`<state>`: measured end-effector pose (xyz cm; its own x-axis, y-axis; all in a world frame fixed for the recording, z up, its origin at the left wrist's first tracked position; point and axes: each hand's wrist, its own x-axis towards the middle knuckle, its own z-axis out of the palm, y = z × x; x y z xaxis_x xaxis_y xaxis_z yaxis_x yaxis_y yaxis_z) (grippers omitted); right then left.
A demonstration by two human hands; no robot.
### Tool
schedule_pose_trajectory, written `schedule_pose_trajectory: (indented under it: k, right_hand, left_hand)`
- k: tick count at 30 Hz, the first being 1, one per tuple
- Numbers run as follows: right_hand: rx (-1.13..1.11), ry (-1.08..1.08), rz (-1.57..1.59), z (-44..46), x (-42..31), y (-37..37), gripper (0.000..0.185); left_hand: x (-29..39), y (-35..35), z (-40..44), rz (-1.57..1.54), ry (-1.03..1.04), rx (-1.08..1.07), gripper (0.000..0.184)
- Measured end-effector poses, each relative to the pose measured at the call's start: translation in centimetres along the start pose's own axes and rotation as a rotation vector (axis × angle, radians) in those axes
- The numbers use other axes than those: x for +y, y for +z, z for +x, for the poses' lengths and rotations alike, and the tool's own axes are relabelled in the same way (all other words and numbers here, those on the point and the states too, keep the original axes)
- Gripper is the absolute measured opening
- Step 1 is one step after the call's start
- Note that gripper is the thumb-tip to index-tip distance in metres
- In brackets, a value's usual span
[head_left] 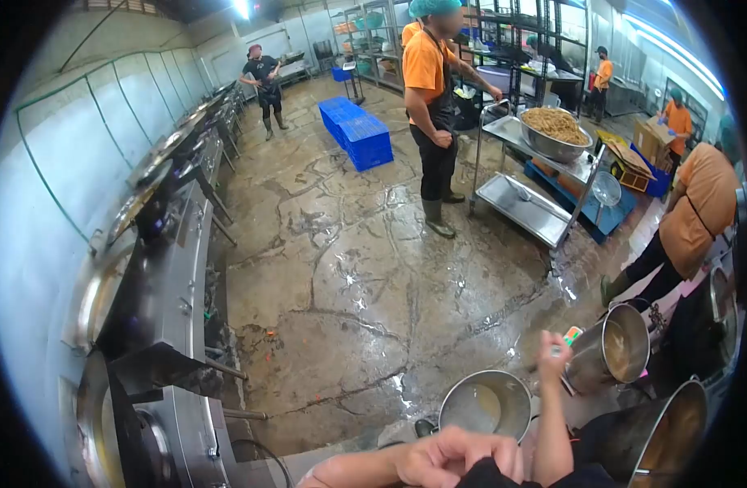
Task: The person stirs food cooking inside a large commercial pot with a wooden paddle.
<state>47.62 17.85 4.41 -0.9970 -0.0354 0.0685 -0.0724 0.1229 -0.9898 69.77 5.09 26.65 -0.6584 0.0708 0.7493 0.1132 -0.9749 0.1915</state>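
Pot (471, 398) of bare metal sits just beyond the left hand (447, 455), its mouth turned to the camera and a pale patch at its bottom. That hand's fingers are bent and bunched beside dark cloth (487, 474); whether they pinch it I cannot tell. The right hand (554, 359) is raised near a second pot (591, 358), curled into a fist around what looks like a pale-ended handle (555, 351), perhaps for a firm hold; the rest of it is hidden. An orange-and-green item (573, 334) shows by the second pot's rim, too small to name. That pot holds something brownish, as does a third pot (662, 427) at lower right; all three have uncovered mouths, presumably so that their insides are easy to get at. Farther off, a person in an orange shirt (425, 69) rests a hand on a trolley (524, 210), whose upper shelf bears a wide bowl (552, 150) heaped with brown food, probably because so full a load is awkward to carry. Blue crates (353, 130) stand together mid-floor, and cooking stations (182, 268) line the left wall, likely to leave room for walking.
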Motion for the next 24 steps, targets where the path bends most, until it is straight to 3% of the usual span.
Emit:
schedule_pose_trajectory:
  k: [2,4,5,6,7,9,11,15,17,19,20,21,23,24]
  right_hand:
    - [-0.04,-0.172,-0.078,-1.1,2.4,5.0,0.032]
    - [-0.26,-0.282,-0.117,-4.5,-1.7,7.7,0.033]
    - [-0.244,-0.267,-0.124,-5.8,-1.8,8.5,0.033]
    - [-0.277,-0.258,-0.107,-6.6,-1.9,9.0,0.033]
    - [-0.313,-0.25,-0.088,-7.2,-2.0,9.3,0.033]
    - [-0.241,-0.272,-0.131,-8.0,-1.4,9.2,0.033]
    - [-0.038,-0.305,-0.175,-8.1,1.0,8.4,0.033]
    - [0.113,-0.186,-0.347,-10.9,3.3,4.4,0.031]
    - [0.196,-0.081,-0.446,-14.1,4.9,2.6,0.031]
    - [0.269,-0.013,-0.507,-17.3,8.6,0.7,0.031]
    - [0.306,0.05,-0.57,-18.9,10.5,0.0,0.031]
    - [0.345,0.076,-0.571,-20.7,11.9,-0.3,0.031]
    - [0.341,0.198,-0.616,-23.6,13.7,-1.0,0.03]
    - [0.38,0.202,-0.667,-25.0,14.0,-0.8,0.03]
  left_hand:
    - [1.7,-1.6,-1.2,0.04,-0.027,-0.019,0.024]
    - [3.7,-1.2,-1.0,0.098,-0.155,-0.058,0.029]
    - [3.8,-1.0,-0.3,0.078,-0.166,-0.053,0.029]
    - [3.3,-1.2,0.5,0.078,-0.027,-0.165,0.028]
    - [5.1,-0.7,0.3,0.11,-0.163,-0.164,0.033]
    - [7.2,-0.2,-0.5,0.027,-0.377,-0.107,0.049]
    - [8.3,-2.1,-2.7,0.055,-0.526,0.045,0.045]
    - [11.7,-5.5,-4.9,0.235,-0.711,0.19,0.045]
    - [15.4,-5.3,-4.0,0.53,-0.595,0.083,0.038]
    - [20.7,-2.8,-0.5,0.91,-0.327,-0.107,0.04]
    - [23.4,-1.3,1.1,1.071,-0.073,-0.234,0.036]
    - [26.5,1.7,1.4,1.036,-0.098,-0.252,0.036]
    - [31.0,9.1,3.1,1.236,0.914,-0.357,0.038]
    - [30.1,12.7,5.7,1.271,0.953,-0.554,0.032]
